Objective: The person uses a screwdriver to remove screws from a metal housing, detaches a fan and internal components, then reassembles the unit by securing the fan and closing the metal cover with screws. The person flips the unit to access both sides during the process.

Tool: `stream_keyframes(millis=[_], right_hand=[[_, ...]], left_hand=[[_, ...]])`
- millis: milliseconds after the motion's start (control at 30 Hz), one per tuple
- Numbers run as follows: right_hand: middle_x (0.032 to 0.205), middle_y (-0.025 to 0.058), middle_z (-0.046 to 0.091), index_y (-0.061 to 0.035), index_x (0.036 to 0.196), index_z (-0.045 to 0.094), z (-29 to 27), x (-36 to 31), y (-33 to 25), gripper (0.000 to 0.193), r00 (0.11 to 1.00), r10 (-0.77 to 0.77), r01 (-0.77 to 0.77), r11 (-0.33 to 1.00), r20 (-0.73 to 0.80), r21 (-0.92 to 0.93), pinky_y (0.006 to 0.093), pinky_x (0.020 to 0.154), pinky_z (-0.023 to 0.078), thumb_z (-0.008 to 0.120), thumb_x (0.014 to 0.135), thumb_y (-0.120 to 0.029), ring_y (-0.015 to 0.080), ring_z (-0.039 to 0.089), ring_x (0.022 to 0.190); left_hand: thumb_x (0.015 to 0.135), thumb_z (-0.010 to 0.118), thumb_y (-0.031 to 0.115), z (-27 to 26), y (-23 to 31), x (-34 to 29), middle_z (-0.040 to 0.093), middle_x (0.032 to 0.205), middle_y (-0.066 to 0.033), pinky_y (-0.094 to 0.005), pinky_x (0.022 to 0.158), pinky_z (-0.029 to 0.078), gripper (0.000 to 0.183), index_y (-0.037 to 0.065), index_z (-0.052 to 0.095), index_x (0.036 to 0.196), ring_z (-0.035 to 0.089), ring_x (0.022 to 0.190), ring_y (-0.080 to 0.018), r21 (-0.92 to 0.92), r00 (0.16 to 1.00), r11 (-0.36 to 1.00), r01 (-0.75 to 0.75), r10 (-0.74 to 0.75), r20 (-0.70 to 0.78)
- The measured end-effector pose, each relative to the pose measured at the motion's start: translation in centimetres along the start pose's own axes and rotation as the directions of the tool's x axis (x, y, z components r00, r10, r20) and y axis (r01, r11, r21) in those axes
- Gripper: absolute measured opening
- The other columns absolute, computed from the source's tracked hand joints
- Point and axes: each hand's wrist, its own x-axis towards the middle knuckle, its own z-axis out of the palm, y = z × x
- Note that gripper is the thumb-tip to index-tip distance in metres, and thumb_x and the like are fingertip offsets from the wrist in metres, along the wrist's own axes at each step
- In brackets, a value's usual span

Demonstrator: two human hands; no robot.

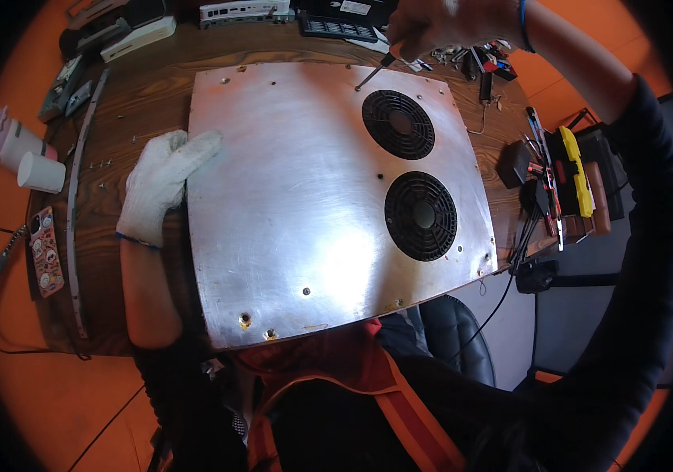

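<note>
A large brushed-metal panel point(289, 181) with two round black fan grilles point(399, 124) lies on the wooden table in front of me. My left hand point(162, 177), in a white knitted glove, grips its left edge, one finger stretched over the top face. At the far side, my right hand point(425, 30) is closed around a screwdriver point(376, 72). The shaft slants down to the left, and its tip meets the panel near the far edge, just left of the upper grille. Whether a screw sits under the tip is too small to tell. Several screws and holes dot the panel's border.
Left on the table point(128, 102) are loose screws, a long metal strip point(85, 181), a phone in a patterned case point(46, 252) and a white cup point(41, 173). Electronic boxes point(246, 12) stand behind. Tools, cables point(527, 228) and a yellow case point(577, 171) crowd the right side.
</note>
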Motion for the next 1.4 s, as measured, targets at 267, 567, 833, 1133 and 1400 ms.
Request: stream_keyframes(millis=[267, 567, 833, 1133, 1400], right_hand=[[0.09, 0.0113, 0.072, -0.0101, 0.107, 0.075, -0.5, 1.1, -1.4, 0.027, 0.994, -0.081, 0.065, 0.976, -0.068, -0.209, 0.0422, 0.077, 0.055, 0.066, 0.098, -0.034, 0.0295, 0.07, 0.094], [0.093, 0.009, 0.075, -0.0111, 0.098, 0.076, -0.6, 3.1, 0.0, 0.026, 0.975, 0.101, -0.033, 0.948, 0.2, -0.317, 0.0402, 0.072, 0.055, 0.065, 0.094, -0.034, 0.0263, 0.071, 0.087], [0.101, 0.0119, 0.073, -0.0068, 0.089, 0.074, 0.5, 3.5, -0.5, 0.037, 0.992, -0.124, 0.104, 0.904, -0.022, -0.414, 0.0408, 0.079, 0.059, 0.06, 0.096, -0.04, 0.0299, 0.072, 0.097], [0.096, 0.011, 0.077, -0.0071, 0.1, 0.079, -0.1, 4.2, -3.1, 0.042, 0.961, 0.252, -0.147, 0.82, 0.117, -0.553, 0.0414, 0.079, 0.058, 0.062, 0.095, -0.045, 0.0307, 0.073, 0.095], [0.09, 0.0092, 0.077, -0.0108, 0.094, 0.08, 1.4, 5.2, -1.8, 0.03, 0.959, 0.28, -0.239, 0.881, 0.042, -0.409, 0.0398, 0.071, 0.059, 0.063, 0.089, -0.035, 0.0308, 0.074, 0.087]], left_hand=[[0.096, 0.074, 0.038, -0.3, -1.0, 0.7, 0.063, 0.078, 0.0015, -0.0237, 0.054, 0.043, 0.035, 0.004, 0.067, 0.091, 0.053, 0.063, -0.0051, -0.037, 0.999, 0.999, -0.039, 0.04, 0.032], [0.096, 0.073, 0.039, -0.3, -0.8, 0.7, 0.061, 0.077, 0.0029, -0.0234, 0.056, 0.042, 0.035, 0.006, 0.065, 0.087, 0.052, 0.065, -0.0049, -0.012, 0.996, 0.997, -0.079, 0.08, 0.026], [0.094, 0.073, 0.048, -0.3, -0.2, 0.3, 0.058, 0.075, 0.0031, -0.0252, 0.056, 0.042, 0.043, 0.006, 0.065, 0.087, 0.051, 0.064, -0.0057, 0.059, 0.997, 0.995, -0.081, 0.08, 0.013], [0.092, 0.074, 0.052, -0.3, 0.8, -0.5, 0.061, 0.076, 0.0021, -0.0263, 0.057, 0.044, 0.047, 0.005, 0.067, 0.09, 0.053, 0.064, -0.0071, 0.118, 0.999, 0.992, -0.041, 0.04, 0.014], [0.082, 0.08, 0.058, 0.4, -0.4, 0.2, 0.056, 0.068, 0.0035, -0.0252, 0.048, 0.037, 0.054, 0.005, 0.068, 0.083, 0.047, 0.055, -0.0058, -0.023, 0.993, 0.994, -0.107, 0.106, -0.051]])
